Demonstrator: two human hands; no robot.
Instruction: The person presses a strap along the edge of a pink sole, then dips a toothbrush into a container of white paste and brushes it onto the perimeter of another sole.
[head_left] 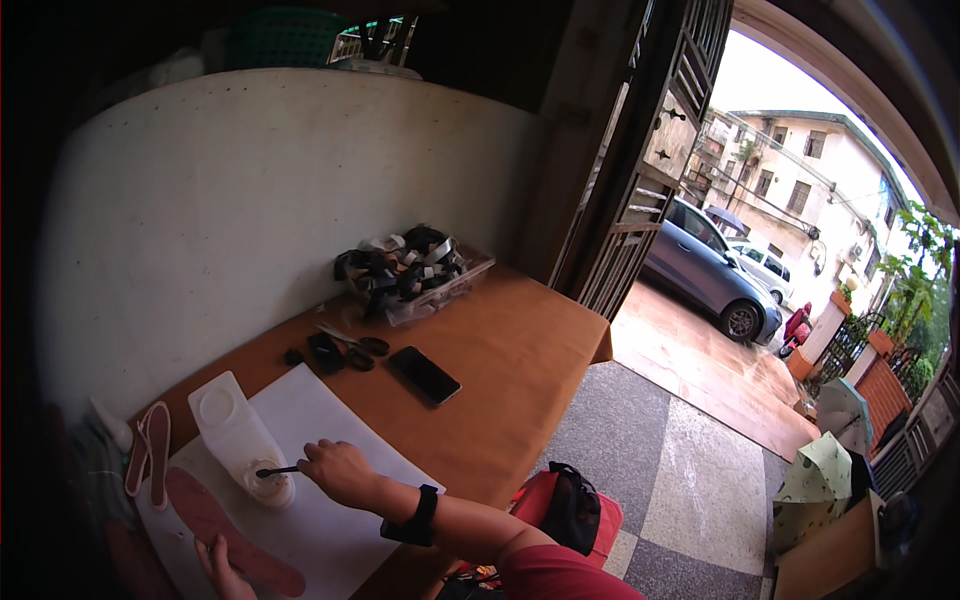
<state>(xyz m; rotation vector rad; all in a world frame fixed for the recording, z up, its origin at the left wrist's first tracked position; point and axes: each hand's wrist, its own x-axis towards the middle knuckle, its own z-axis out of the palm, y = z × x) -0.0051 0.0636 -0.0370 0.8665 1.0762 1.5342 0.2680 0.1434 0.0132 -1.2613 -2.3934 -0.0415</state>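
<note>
Two slim pink pieces with pale edges (151, 455) lie at the far left. One red sole-shaped piece (228, 527) lies on one white sheet (345, 430); the left hand (228, 577) touches its lower edge, grip indeterminable. One white container (243, 432) holds pale material in its round opening. The right hand's (343, 472) fingers are closed around one dark stick-like tool (283, 470), tip at that opening. Further right: one pair of scissors (358, 352), one clear box (436, 303) containing black and white bundles, one phone (425, 375).

A phone (425, 376) lies near scissors (355, 344); a filled box (432, 303) stands beyond them; a car (705, 262) stands outside.
</note>
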